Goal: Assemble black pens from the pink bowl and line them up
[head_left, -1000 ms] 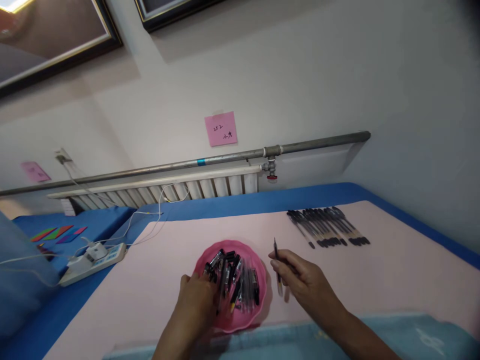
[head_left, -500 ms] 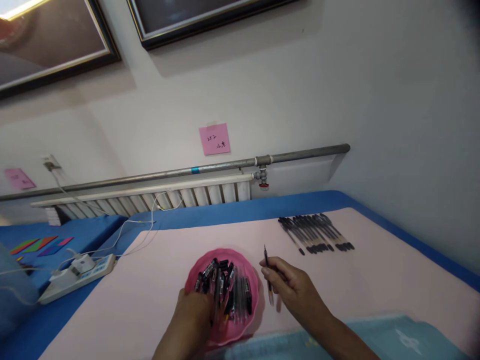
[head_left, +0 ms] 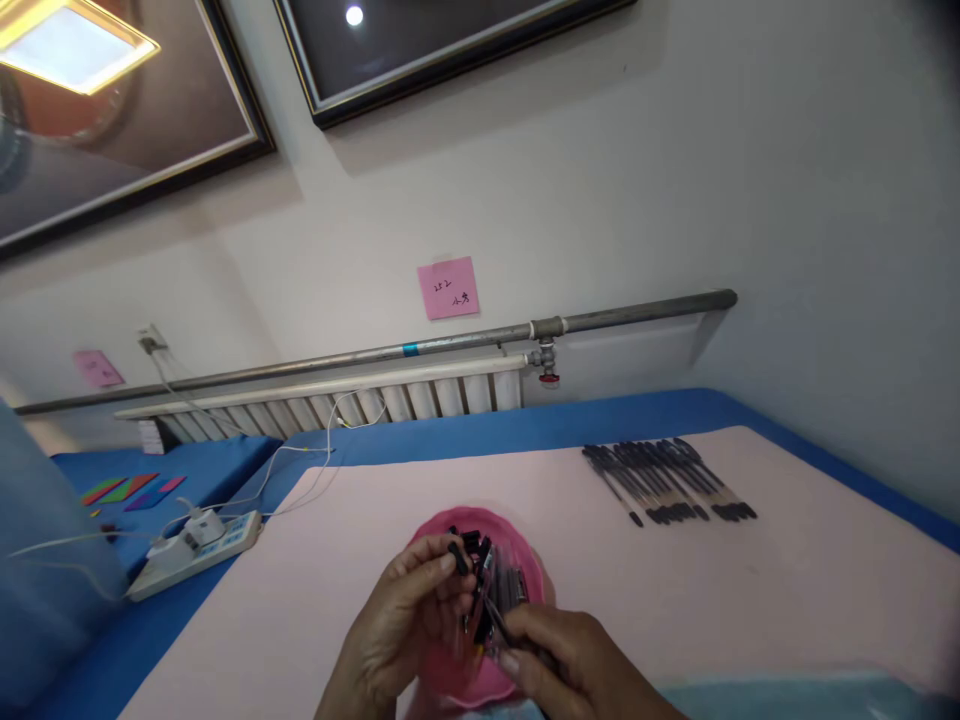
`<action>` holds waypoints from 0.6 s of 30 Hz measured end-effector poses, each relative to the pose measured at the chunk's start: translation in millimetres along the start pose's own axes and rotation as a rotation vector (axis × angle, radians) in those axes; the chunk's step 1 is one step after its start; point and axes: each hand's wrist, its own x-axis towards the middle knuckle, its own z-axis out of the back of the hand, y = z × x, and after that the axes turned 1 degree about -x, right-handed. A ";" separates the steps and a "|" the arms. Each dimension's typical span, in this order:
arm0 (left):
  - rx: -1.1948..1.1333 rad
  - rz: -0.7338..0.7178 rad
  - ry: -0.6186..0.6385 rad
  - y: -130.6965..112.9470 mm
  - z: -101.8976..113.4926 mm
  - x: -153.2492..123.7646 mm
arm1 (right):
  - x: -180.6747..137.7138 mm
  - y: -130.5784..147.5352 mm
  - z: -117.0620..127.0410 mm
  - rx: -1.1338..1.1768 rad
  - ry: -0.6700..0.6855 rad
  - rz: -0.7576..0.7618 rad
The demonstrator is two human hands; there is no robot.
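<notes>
My left hand (head_left: 405, 610) is over the left side of a round pink bowl (head_left: 536, 560), thumb and finger pinching a small black pen cap (head_left: 458, 558). My right hand (head_left: 570, 660) is at the bowl's right front, fingers closed round a thin dark pen refill (head_left: 495, 618) whose tip points up and left. Inside the bowl lie clear pen barrels (head_left: 511, 585) and several black pen parts, partly hidden by both hands. Farther right, a row of black pens (head_left: 667, 480) lies side by side on the pink sheet (head_left: 315, 570).
A white power strip (head_left: 199, 555) with plugs and cables rests at the left on the blue table cover (head_left: 420, 440). Light blue cloth (head_left: 787, 695) lies along the front edge. A radiator (head_left: 420, 395) and a pipe (head_left: 330, 362) run along the wall behind.
My left hand has come up out of the bowl with the black cap. My right hand has moved left, bringing the refill over the bowl. The view has shifted slightly.
</notes>
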 end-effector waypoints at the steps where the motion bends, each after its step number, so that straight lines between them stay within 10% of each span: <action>1: -0.028 0.011 -0.003 1.9 -1.6 0.2 | -0.1 -0.7 -0.9 -0.004 0.001 -0.010; 18: 0.084 -0.009 0.088 13.1 -13.2 -3.6 | 2.9 -0.4 -1.7 0.150 -0.097 -0.068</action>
